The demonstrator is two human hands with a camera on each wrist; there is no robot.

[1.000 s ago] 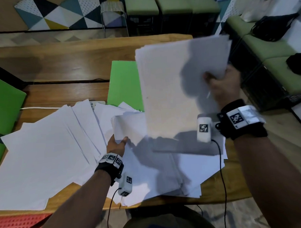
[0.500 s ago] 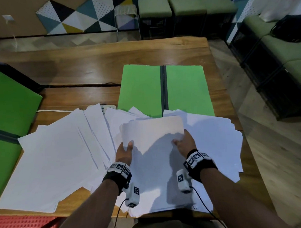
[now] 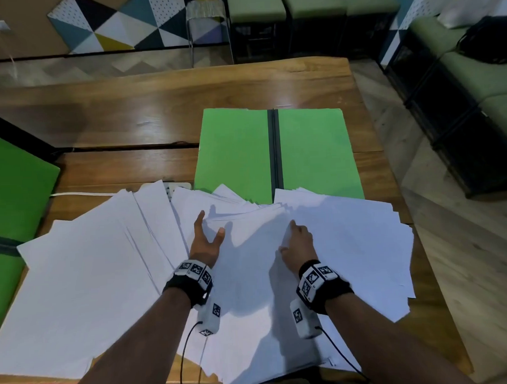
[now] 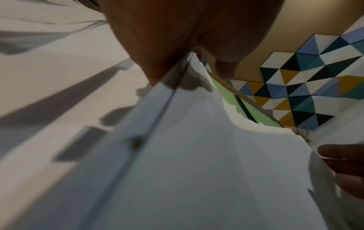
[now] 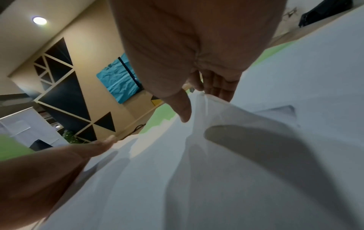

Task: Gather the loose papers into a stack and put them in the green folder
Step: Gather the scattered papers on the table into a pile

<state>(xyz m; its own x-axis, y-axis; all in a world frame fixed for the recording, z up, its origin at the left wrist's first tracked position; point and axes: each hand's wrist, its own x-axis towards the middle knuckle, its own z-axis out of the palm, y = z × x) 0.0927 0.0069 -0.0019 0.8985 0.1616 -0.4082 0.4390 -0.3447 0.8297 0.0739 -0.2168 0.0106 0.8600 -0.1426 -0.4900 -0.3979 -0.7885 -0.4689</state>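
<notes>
The sheaf held half a second ago now lies flat among the papers (image 3: 349,246) at lower centre. The left hand (image 3: 206,245) rests on them, fingers spread wide. The right hand (image 3: 298,244) pinches a sheet's edge below the folder (image 3: 277,153).

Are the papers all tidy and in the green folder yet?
Not yet. The green folder lies open on the table with nothing filed in it. The papers are fanned loosely in front of it. The left hand and right hand rest on the middle sheets, so gathering, squaring and filing all remain.
</notes>
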